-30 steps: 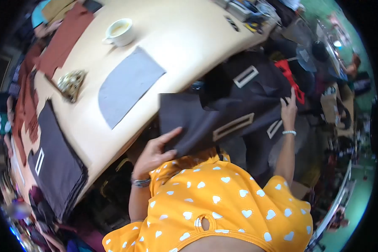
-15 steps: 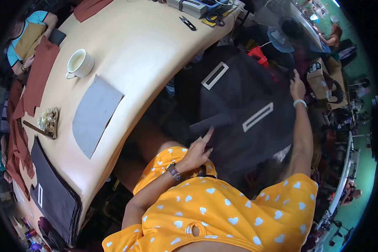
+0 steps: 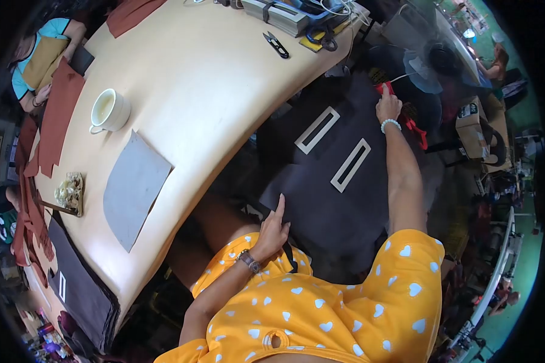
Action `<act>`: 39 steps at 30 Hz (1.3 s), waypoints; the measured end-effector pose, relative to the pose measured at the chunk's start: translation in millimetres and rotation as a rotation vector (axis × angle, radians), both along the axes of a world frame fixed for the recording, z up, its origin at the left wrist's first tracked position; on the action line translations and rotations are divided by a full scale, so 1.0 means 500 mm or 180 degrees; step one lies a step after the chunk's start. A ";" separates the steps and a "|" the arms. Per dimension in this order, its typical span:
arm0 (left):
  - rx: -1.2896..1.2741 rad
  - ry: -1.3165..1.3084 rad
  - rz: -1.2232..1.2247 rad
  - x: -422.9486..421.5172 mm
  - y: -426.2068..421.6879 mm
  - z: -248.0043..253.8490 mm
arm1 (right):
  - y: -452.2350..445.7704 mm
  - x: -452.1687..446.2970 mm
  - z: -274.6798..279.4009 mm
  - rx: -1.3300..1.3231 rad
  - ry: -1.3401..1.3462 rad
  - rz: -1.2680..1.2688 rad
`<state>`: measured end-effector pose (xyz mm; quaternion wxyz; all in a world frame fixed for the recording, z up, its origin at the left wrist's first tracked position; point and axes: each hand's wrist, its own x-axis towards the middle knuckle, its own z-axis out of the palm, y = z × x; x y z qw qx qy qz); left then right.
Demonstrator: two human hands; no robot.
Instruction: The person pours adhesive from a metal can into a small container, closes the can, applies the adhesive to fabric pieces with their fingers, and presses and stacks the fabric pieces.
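Dark fabric pieces (image 3: 321, 199) with pale rectangular frames (image 3: 351, 166) lie to the right of the table, over and beyond my lap. My left hand (image 3: 271, 236) is at the near left edge of the fabric, index finger stretched out and the others partly curled, with nothing visible in it. At the far edge, my right hand (image 3: 389, 109) touches the dark fabric beside a red object (image 3: 384, 89); its fingers are bent downward and their tips are partly hidden, so any grip is unclear.
On the table (image 3: 194, 78) are a grey curved piece (image 3: 136, 187), a cup (image 3: 111, 111), an ashtray-like dish (image 3: 71, 195), thread snips (image 3: 276, 45) and stacked dark fabric (image 3: 82, 290). A person (image 3: 45, 57) sits at the far left near rust-coloured fabric (image 3: 59, 115).
My right hand has moved left and in from the fabric's right side to the red object. The dark fabric lies flatter, its two frames closer together. My left hand has shifted slightly left and down.
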<state>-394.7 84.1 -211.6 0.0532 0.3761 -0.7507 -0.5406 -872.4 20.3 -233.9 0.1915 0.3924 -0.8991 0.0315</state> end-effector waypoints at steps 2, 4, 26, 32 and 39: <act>-0.0153 0.0107 0.0034 0.000 -0.002 -0.023 | -0.001 0.003 -0.016 0.0030 -0.0135 -0.0087; -0.0160 0.0105 0.0045 -0.005 -0.010 -0.023 | -0.003 0.008 -0.022 0.0188 -0.0320 -0.0269; -0.1975 0.0974 0.2987 0.386 -0.095 0.255 | -0.181 0.852 0.257 -0.2476 -0.2008 0.2933; -0.3349 -0.0513 0.4499 0.697 -0.126 0.289 | -0.163 1.055 0.236 -0.1812 -0.2362 0.3519; -0.2971 -0.1454 0.4330 0.912 -0.159 0.247 | -0.173 1.035 0.217 -0.1712 -0.2717 0.3114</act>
